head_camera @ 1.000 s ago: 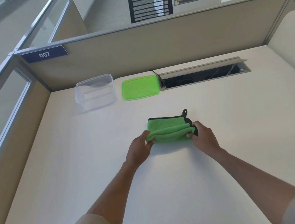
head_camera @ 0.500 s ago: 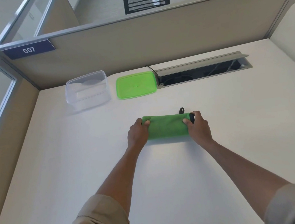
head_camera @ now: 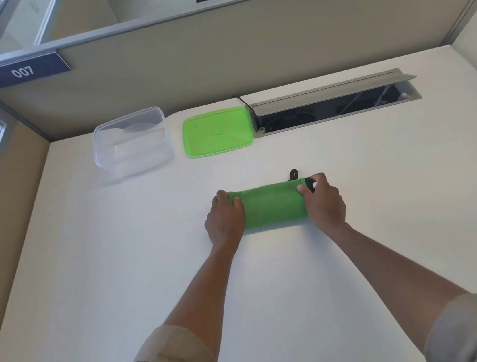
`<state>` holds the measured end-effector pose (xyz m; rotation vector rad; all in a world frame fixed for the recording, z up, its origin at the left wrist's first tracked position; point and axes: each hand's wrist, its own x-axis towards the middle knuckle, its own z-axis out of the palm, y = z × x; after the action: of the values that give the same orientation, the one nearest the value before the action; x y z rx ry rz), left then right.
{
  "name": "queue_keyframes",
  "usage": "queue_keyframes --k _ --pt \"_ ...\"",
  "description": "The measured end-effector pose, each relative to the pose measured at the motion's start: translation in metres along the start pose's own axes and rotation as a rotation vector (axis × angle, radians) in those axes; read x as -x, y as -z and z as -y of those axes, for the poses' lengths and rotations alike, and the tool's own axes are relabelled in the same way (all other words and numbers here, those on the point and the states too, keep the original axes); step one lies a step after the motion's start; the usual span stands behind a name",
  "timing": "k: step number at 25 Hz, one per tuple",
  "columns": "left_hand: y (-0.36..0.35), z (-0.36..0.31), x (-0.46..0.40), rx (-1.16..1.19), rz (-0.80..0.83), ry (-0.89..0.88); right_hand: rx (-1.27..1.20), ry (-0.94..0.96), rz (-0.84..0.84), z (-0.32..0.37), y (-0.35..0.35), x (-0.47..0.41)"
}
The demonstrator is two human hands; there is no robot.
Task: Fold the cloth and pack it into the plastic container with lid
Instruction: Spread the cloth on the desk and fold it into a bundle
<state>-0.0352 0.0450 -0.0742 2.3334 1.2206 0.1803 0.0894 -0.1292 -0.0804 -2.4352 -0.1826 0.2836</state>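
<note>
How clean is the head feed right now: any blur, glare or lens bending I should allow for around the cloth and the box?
Head view: the cloth and both hands are fairly sharp, with a soft shadow under the cloth's near edge; the clear box shows pale reflections, so its contents are hard to read; the wide lens bends the partition edges; lighting is even, with no harsh glare on the desk.

Green cloth [head_camera: 273, 206] folded into a narrow band on desk [head_camera: 122, 270]. Left hand [head_camera: 225, 220] grips its left end, right hand [head_camera: 324, 202] its right end. Clear container [head_camera: 133, 144] and green lid [head_camera: 216, 131] sit apart near partition [head_camera: 216, 57].
</note>
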Motion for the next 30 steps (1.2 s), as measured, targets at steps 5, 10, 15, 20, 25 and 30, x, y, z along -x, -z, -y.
queue_keyframes --k 5,10,15,20,25,30 --pt "-0.006 0.002 0.006 -0.209 -0.202 -0.666 0.061 0.039 -0.049 0.000 -0.004 -0.001" --pt "-0.015 0.017 0.019 -0.222 0.015 -0.805 0.054 0.048 -0.034 0.001 -0.005 0.001" --pt "-0.018 0.014 0.027 -0.326 0.105 -0.740 0.325 0.403 -0.227 0.014 -0.003 0.016" --pt "-0.016 0.014 0.031 -0.351 0.125 -0.729 0.318 0.807 0.197 0.030 -0.033 0.046" --pt "-0.014 0.014 0.030 -0.281 0.199 -0.673 0.438 0.746 0.203 0.020 -0.035 0.046" --pt "-0.017 0.009 0.031 -0.140 0.203 -0.514 0.547 0.629 0.152 0.005 -0.025 0.044"
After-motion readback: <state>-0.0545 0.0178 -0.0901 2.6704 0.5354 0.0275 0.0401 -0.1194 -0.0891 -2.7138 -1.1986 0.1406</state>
